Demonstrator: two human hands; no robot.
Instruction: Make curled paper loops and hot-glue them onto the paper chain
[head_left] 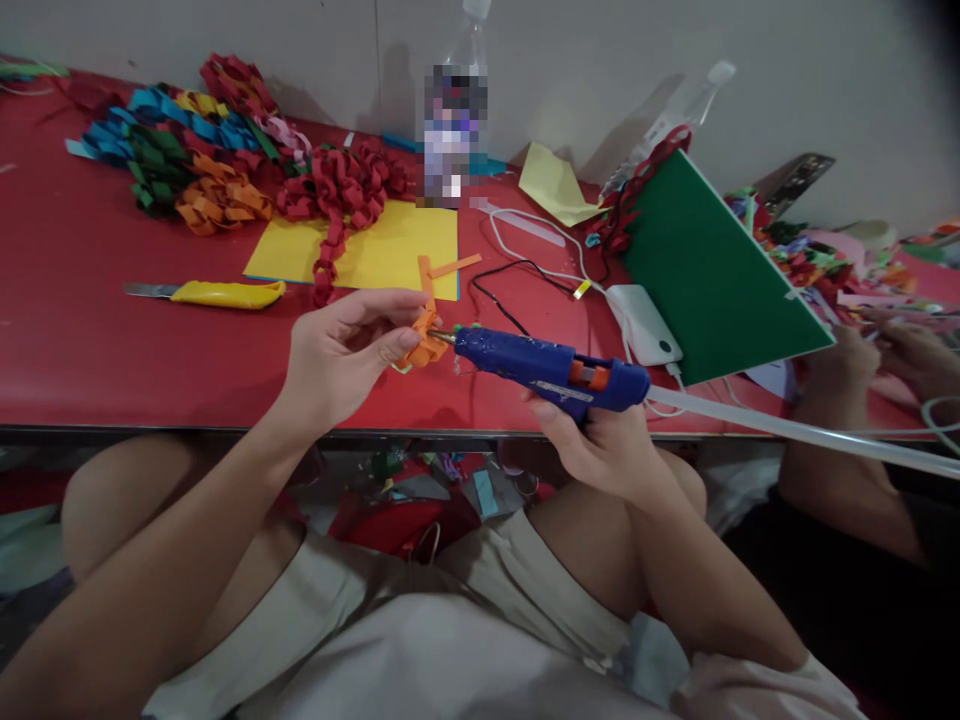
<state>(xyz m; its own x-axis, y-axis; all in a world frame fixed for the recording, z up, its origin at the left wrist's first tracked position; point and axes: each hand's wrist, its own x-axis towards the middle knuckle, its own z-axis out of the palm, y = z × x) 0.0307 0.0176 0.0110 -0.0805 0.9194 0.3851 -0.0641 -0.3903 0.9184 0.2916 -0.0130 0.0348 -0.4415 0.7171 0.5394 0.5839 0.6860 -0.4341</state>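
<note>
My left hand [341, 350] pinches a small folded orange paper piece [425, 343] over the front edge of the red table [90, 330]. My right hand [600, 440] grips a blue hot glue gun [551, 368] whose metal nozzle touches the orange piece. A clear glue stick [787, 428] juts out of the gun's back toward the right. Two loose orange paper strips [442, 272] lie just beyond the piece, on the edge of a yellow sheet [390, 250].
A yellow utility knife [217, 293] lies at left. Piles of folded paper chains [217, 150] in red, blue, green and orange fill the back left. A green board [712, 270], white power bank [645, 325], cables and bottle [456, 120] stand behind. Another person's hands [892, 360] work at right.
</note>
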